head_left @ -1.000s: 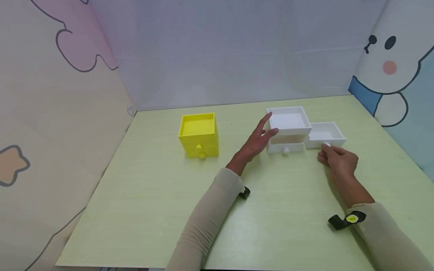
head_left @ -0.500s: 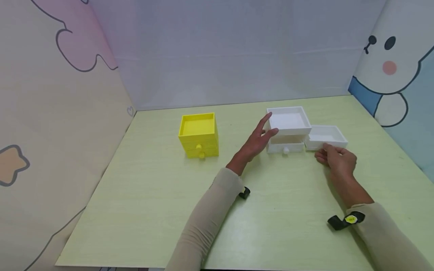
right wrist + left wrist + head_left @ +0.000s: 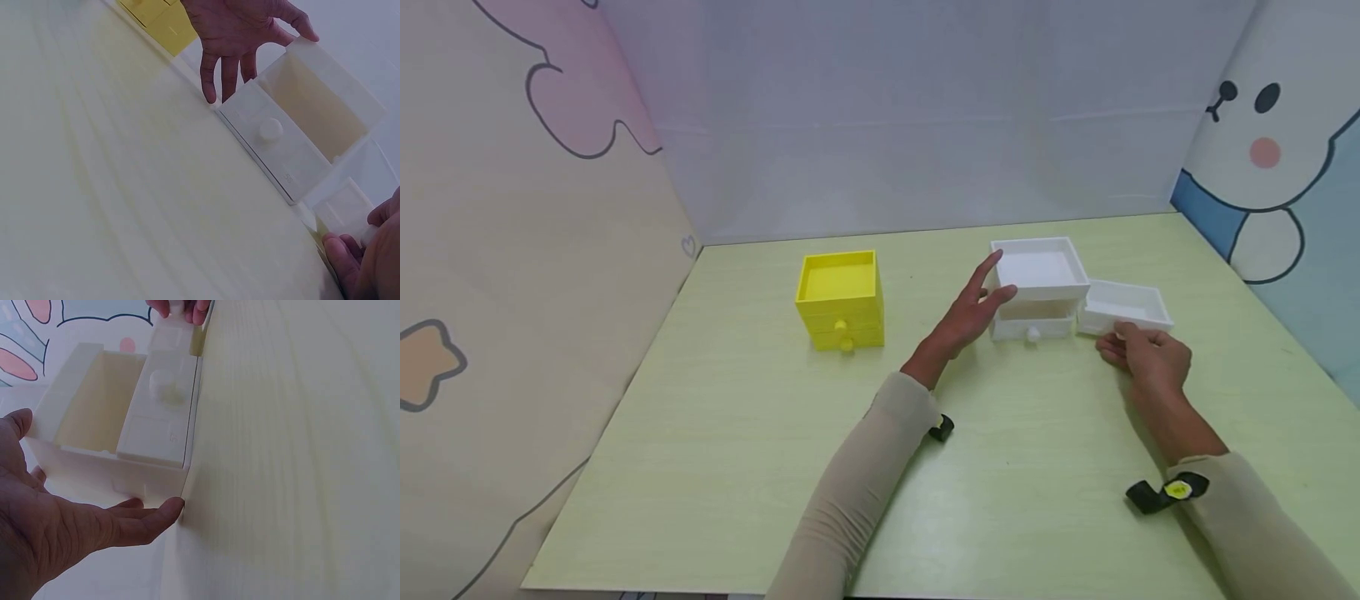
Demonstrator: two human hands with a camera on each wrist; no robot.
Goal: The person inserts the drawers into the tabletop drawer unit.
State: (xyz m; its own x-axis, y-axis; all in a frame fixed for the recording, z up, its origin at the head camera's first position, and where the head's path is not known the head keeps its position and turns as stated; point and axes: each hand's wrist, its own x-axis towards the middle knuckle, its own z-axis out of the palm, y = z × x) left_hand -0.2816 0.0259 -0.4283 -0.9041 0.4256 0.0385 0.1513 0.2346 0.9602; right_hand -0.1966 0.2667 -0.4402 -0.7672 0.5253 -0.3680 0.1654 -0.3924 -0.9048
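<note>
A small white drawer cabinet (image 3: pixel 1041 267) stands at the back right of the table, its upper slot hollow and its lower drawer (image 3: pixel 156 419) pushed in. My left hand (image 3: pixel 964 321) rests against the cabinet's left side, fingers fairly straight and thumb at the top front edge. Just right of the cabinet sits a loose white drawer (image 3: pixel 1126 300), slightly askew, its shallow tray facing up. My right hand (image 3: pixel 1150 358) pinches that drawer's round knob (image 3: pixel 177 306) between thumb and fingers; in the head view the fingers hide the knob.
To the left of the white cabinet stands a yellow drawer cabinet (image 3: pixel 838 287) with two knobs, its drawers in. The pale green table (image 3: pixel 700 467) meets a plain wall at the back and cartoon-printed walls at both sides.
The loose drawer has slid slightly towards me and to the right, and has turned so its right end sits nearer. My right hand has shifted only a little. My left hand stays put.
</note>
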